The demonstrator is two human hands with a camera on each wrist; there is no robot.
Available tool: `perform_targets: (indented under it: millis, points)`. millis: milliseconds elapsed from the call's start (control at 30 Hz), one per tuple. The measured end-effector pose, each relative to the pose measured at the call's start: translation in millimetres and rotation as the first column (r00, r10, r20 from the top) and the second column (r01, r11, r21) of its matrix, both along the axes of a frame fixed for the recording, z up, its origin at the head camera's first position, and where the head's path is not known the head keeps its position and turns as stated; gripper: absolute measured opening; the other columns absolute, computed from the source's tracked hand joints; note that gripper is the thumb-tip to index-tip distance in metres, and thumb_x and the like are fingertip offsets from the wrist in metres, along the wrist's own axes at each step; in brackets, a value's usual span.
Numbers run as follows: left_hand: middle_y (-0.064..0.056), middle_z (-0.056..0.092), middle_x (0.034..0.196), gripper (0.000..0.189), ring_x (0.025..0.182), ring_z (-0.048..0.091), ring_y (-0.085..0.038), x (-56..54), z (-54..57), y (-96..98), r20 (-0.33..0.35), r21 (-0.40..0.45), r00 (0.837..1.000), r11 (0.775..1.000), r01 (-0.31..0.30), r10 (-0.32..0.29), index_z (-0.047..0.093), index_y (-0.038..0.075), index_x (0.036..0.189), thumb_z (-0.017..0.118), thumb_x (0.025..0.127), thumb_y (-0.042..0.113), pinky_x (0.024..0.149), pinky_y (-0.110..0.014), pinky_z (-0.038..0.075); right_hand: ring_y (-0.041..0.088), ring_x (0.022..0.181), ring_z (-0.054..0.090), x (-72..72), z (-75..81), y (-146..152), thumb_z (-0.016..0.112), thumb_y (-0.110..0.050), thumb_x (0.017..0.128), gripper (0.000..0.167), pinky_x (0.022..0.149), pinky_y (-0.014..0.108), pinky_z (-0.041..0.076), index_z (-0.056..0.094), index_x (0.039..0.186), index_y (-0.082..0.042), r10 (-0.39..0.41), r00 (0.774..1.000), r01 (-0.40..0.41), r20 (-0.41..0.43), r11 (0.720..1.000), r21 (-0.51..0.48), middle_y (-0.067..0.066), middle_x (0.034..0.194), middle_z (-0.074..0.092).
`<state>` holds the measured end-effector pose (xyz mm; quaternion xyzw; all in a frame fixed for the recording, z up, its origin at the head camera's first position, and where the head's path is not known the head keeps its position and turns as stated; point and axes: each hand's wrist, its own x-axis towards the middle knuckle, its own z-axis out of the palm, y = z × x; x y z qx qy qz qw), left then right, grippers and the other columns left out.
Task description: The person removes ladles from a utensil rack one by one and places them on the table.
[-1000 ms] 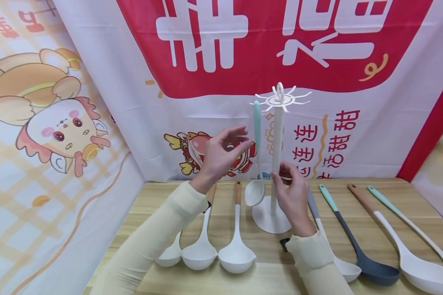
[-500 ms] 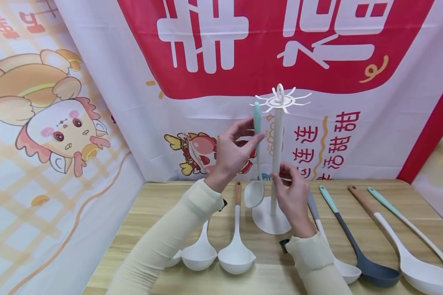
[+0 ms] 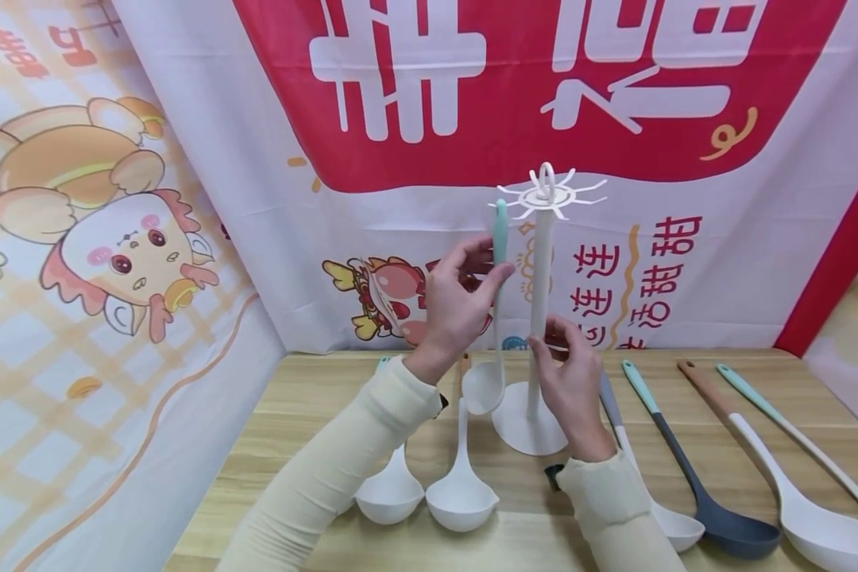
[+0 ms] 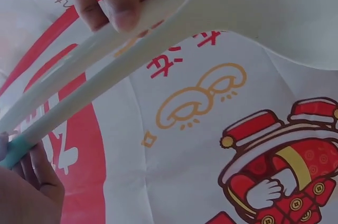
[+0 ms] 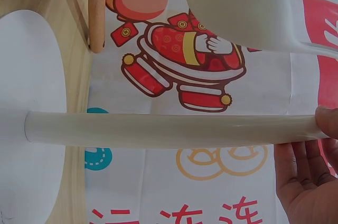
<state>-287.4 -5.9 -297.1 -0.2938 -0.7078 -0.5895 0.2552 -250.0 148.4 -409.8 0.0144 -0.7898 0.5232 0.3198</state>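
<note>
A white ladle with a mint handle (image 3: 500, 226) hangs upright by its top end at a left-hand hook of the white utensil rack (image 3: 541, 278). My left hand (image 3: 461, 298) pinches this handle between thumb and fingers. The ladle's bowl (image 3: 483, 388) hangs low beside the pole, apart from the rack's base. In the left wrist view, fingers hold the mint part (image 4: 18, 151) at lower left. My right hand (image 3: 572, 381) grips the pole (image 5: 174, 130) around its lower half. Exactly how the handle's hole sits on the hook is too small to tell.
Two white ladles (image 3: 461, 496) lie left of the rack's round base (image 3: 529, 433), and another is mostly hidden by the left sleeve. To the right lie a grey-handled ladle (image 3: 625, 453), a dark ladle (image 3: 736, 536), a brown-handled ladle (image 3: 829, 528) and a mint-handled utensil (image 3: 765, 409).
My left hand has moved right and taken hold of the mint handle. The ladle's bowl has swung slightly left and turned. My right hand stays on the pole.
</note>
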Motion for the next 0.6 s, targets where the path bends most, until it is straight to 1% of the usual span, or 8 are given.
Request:
perform_targets:
  millis: [67,133,233,433,500,600]
  points:
    - [-0.017,0.076,0.114,0.040,0.098,0.074,-0.026,3.1,0.2,0.8,0.004,-0.001,1.000,1.000,-0.011,0.011,0.066,0.001,0.132,0.079,0.095,0.011,0.080,-0.048,0.066,0.032,0.114,0.072,0.0,0.3,0,0.073,-0.012,0.100,0.037,0.098,0.048,0.063,0.064,0.135,-0.005,0.003,1.000,-0.003,-0.009,1.000,-0.001,0.016,0.123,0.072]
    - [-0.016,0.075,0.114,0.040,0.098,0.074,-0.025,6.8,0.8,1.4,0.012,-0.006,1.000,1.000,-0.025,0.025,0.066,0.002,0.132,0.079,0.095,0.012,0.080,-0.048,0.067,0.034,0.115,0.072,0.0,0.4,-1,0.073,-0.011,0.100,0.038,0.099,0.054,0.062,0.063,0.135,-0.004,0.007,1.000,-0.007,-0.019,1.000,-0.004,0.018,0.124,0.071]
    - [-0.015,0.074,0.114,0.039,0.097,0.073,-0.023,12.2,1.1,2.4,0.027,-0.009,0.999,0.999,-0.043,0.043,0.066,0.002,0.131,0.079,0.095,0.012,0.081,-0.042,0.067,0.035,0.115,0.072,0.5,0.2,-1,0.072,-0.010,0.100,0.037,0.099,0.056,0.061,0.063,0.136,-0.003,0.009,1.000,-0.009,-0.024,1.000,-0.002,0.019,0.124,0.071]
    - [-0.014,0.074,0.113,0.038,0.093,0.072,-0.021,21.9,-0.5,8.6,0.025,-0.012,0.997,0.997,-0.074,0.074,0.065,0.002,0.127,0.080,0.095,0.014,0.076,-0.023,0.064,0.037,0.115,0.071,1.1,-0.6,-1,0.072,-0.010,0.100,0.038,0.100,0.055,0.061,0.063,0.136,-0.002,0.003,1.000,-0.003,-0.020,1.000,0.001,0.020,0.124,0.071]
    - [-0.014,0.073,0.114,0.039,0.092,0.071,-0.020,25.0,-1.2,11.0,0.016,-0.012,0.996,0.996,-0.084,0.084,0.065,0.002,0.127,0.081,0.094,0.015,0.076,-0.021,0.063,0.037,0.114,0.071,1.0,-0.5,-1,0.072,-0.010,0.100,0.038,0.100,0.056,0.061,0.063,0.136,-0.002,0.003,1.000,-0.003,-0.022,1.000,-0.001,0.020,0.124,0.071]
    - [-0.014,0.072,0.113,0.039,0.090,0.071,-0.020,28.2,-2.6,13.9,-0.006,-0.006,0.995,0.995,-0.095,0.095,0.063,0.001,0.126,0.081,0.094,0.014,0.076,-0.027,0.065,0.037,0.114,0.071,1.1,-0.2,-2,0.072,-0.009,0.100,0.038,0.100,0.056,0.061,0.063,0.136,-0.002,0.005,1.000,-0.005,-0.024,1.000,-0.004,0.020,0.123,0.071]
